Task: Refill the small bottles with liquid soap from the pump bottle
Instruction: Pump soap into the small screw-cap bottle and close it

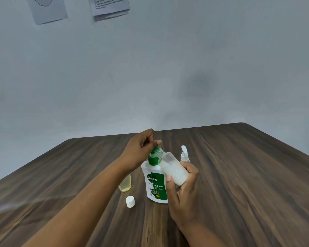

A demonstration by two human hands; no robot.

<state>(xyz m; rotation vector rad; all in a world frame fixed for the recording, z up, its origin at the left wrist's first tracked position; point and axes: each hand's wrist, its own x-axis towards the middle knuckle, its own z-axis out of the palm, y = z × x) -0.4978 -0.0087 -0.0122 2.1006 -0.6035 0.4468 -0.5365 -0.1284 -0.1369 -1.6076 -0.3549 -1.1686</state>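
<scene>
A white Dettol pump bottle (154, 186) with a green pump head stands on the wooden table (239, 175). My left hand (141, 150) rests on top of the pump head, fingers curled over it. My right hand (183, 191) grips a small clear bottle (173, 168), part full of whitish soap, tilted with its open neck at the pump spout. A small bottle of yellowish liquid (125, 184) stands left of the pump bottle, partly hidden by my left forearm. A white cap (130, 201) lies in front of it.
A small clear spray bottle (184, 155) with a white nozzle stands just behind my right hand. A grey wall with two paper notices (111, 6) rises behind the table's far edge.
</scene>
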